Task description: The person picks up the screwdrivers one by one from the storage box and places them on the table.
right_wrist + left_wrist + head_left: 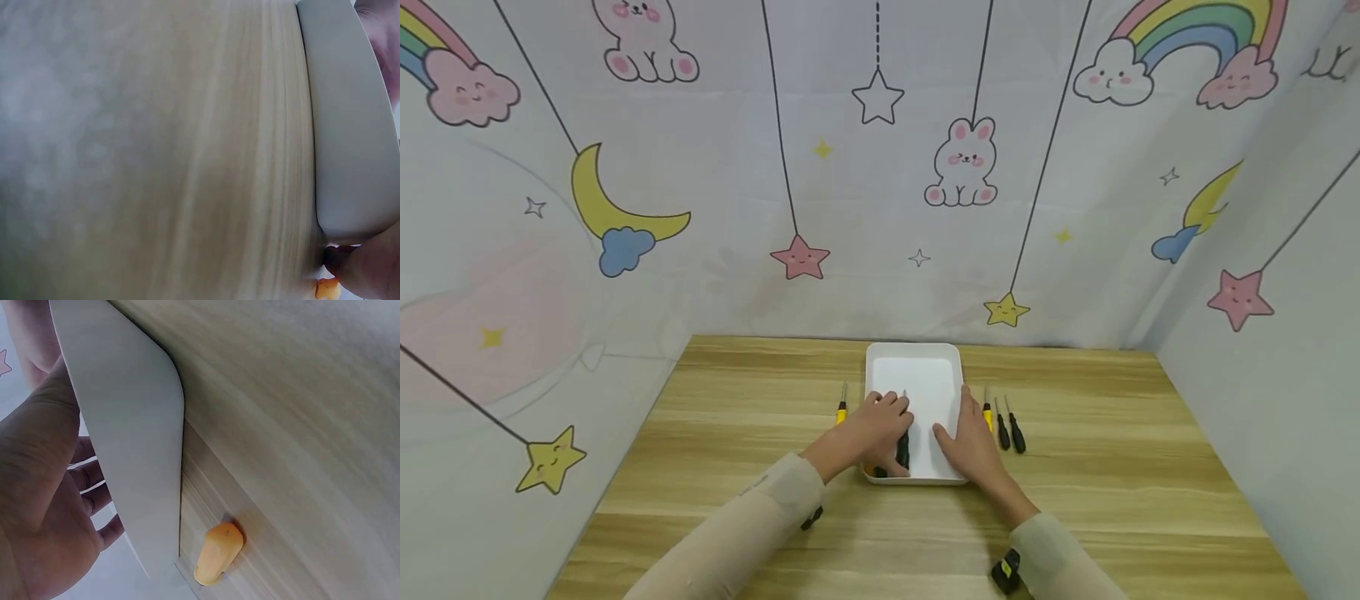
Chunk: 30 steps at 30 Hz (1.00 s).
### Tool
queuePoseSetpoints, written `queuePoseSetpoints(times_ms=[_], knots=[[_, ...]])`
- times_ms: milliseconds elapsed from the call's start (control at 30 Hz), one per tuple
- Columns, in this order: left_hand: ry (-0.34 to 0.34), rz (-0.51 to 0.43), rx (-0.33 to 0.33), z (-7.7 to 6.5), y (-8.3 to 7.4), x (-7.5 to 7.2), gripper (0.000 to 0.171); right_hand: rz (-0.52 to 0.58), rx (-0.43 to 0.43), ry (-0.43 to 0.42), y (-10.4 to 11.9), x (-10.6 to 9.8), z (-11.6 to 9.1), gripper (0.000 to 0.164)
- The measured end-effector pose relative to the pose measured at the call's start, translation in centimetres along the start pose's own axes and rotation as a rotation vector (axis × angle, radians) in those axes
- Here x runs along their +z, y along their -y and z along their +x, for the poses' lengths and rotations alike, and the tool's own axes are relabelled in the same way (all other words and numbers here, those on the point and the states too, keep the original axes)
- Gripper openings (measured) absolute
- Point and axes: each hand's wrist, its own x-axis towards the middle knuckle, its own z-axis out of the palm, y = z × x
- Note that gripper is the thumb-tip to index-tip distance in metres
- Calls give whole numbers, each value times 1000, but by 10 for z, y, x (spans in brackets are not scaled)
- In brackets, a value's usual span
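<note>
Inside the white, round-cornered rectangular tray (917, 373), your left hand (872, 431) curves its fingers beside a black-handled screwdriver (904, 442); whether they grip it, I cannot tell. Your right hand (973, 443) pinches the tray's wall, thumb inside.

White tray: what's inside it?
In the white tray, a black tool handle shows beside the left hand, with a bit of orange at the near left corner. That hand covers much of the left side, so what lies beneath can't be counted.
</note>
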Motion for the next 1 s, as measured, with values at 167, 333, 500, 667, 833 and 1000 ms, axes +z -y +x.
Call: queuePoseSetpoints(times_ms=[167,333,500,667,833,1000], knots=[[-10,-25,21,-3,1,-3,92,5,2,-11,2,1,-4,91],[-51,-59,21,-5,7,-9,93,8,8,-5,3,0,-4,90],[-73,-99,21,-7,15,-17,93,-1,-2,-9,4,-1,-2,89],[-69,-131,22,-9,20,-20,92,-5,-6,-6,3,-1,-2,89],[-81,-152,19,-11,23,-19,92,-15,-9,-7,2,0,-1,89],[-88,-163,18,-14,26,-21,93,-7,-3,-6,1,0,0,90]])
